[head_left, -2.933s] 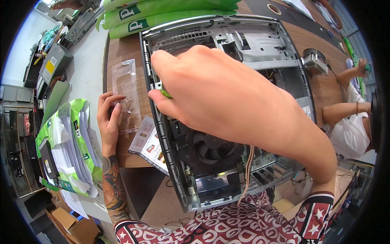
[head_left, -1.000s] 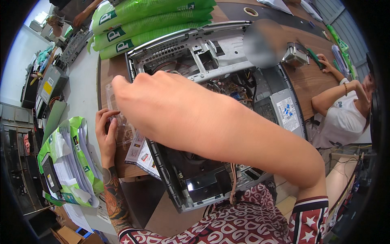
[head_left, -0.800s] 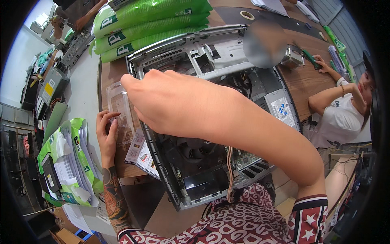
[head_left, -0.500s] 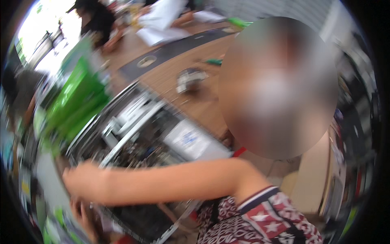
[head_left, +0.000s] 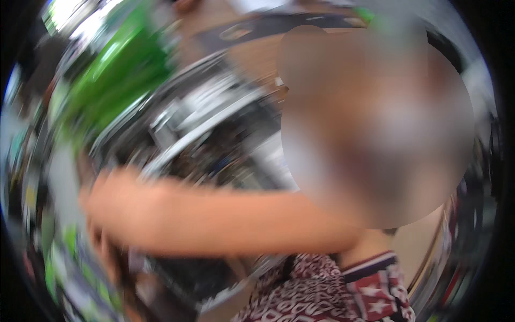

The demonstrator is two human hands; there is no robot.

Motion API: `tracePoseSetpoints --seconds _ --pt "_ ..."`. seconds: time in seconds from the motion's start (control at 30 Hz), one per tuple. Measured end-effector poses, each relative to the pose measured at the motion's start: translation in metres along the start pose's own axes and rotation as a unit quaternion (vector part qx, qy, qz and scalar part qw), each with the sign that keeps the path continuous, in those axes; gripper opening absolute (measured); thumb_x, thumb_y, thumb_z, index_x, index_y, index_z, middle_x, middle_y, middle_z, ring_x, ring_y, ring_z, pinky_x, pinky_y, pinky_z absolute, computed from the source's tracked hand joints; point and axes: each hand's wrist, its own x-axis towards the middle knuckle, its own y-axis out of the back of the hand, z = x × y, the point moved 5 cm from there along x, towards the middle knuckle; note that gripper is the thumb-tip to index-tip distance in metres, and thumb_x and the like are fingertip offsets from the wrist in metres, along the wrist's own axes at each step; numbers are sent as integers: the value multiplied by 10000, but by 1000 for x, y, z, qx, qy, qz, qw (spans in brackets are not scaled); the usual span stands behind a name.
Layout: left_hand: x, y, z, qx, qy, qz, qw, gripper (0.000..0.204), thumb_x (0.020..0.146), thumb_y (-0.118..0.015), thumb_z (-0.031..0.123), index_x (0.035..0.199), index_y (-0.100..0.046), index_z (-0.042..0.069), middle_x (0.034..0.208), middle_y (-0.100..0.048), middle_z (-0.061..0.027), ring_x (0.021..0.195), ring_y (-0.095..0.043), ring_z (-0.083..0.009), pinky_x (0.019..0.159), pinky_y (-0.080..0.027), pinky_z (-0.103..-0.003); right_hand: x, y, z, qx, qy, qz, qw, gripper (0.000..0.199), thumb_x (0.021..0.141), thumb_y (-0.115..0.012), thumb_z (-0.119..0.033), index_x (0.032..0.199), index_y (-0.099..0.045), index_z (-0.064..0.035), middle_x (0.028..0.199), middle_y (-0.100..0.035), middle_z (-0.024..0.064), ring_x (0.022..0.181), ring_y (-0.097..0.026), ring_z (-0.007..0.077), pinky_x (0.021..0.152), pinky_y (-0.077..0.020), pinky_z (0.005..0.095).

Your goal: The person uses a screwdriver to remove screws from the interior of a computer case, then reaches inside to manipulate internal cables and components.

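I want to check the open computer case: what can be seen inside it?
Inside the computer case, only blurred metal brackets and dark parts show. The right hand and forearm cover its lower part.

— From where does the single view look?

— From the person's head, a wide fisheye facing down and forward over an open computer case [head_left: 214, 129] on a wooden table [head_left: 257, 59]. The dark round rim frames the scene and straight edges bend toward it.

— How near is it?

— Close. The right forearm [head_left: 230, 220] crosses the middle of the frame from the lower right, and the patterned red shirt [head_left: 332, 290] fills the lower edge. Green bags [head_left: 112, 75] lie at the upper left.

— Is it sharp?

— No; the whole frame is smeared by motion. There is only this one view, so nothing is shared with another.
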Motion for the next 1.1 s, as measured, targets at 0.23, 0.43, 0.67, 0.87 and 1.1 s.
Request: tracePoseSetpoints --seconds 0.23,0.43,0.67,0.87,1.1 --pt "21 -45 28 35 -125 -57 990 201 929 -578 124 1060 -685 16 1081 -528 -70 992 -527 -175 874 -409 -268 -21 36 8 -220 -72 -34 972 294 960 -590 -261 952 -599 33 791 -647 207 790 -662 393 723 -547 460" --pt "0 -28 28 40 -79 -46 995 199 935 -574 119 1065 -689 21 1083 -523 -45 851 -487 -104 765 -395 -227 -26 34 -13 -133 -48 -42 989 172 939 -590 -143 944 -528 17 794 -627 182 831 -646 388 742 -520 456" --pt "10 -42 36 42 -94 -54 993 197 933 -573 115 1062 -689 21 1073 -517 -39 820 -472 -94 731 -387 -223 -45 34 8 -194 29 -40 980 135 858 -590 -33 972 -569 36 938 -589 163 965 -608 331 867 -504 402" --pt "8 -38 31 29 -91 -56 994 194 937 -567 108 1055 -688 13 1083 -510 -41 835 -474 -98 747 -388 -223 -43 38 10 -249 82 -38 964 199 798 -590 20 992 -556 51 1004 -562 176 1015 -585 322 879 -492 399" --pt "9 -41 36 26 -88 -59 994 194 940 -563 103 1055 -684 6 1077 -506 -41 841 -474 -101 755 -388 -223 -42 37 5 -235 10 -29 972 143 804 -632 -27 915 -568 38 878 -583 180 868 -618 357 760 -510 425"
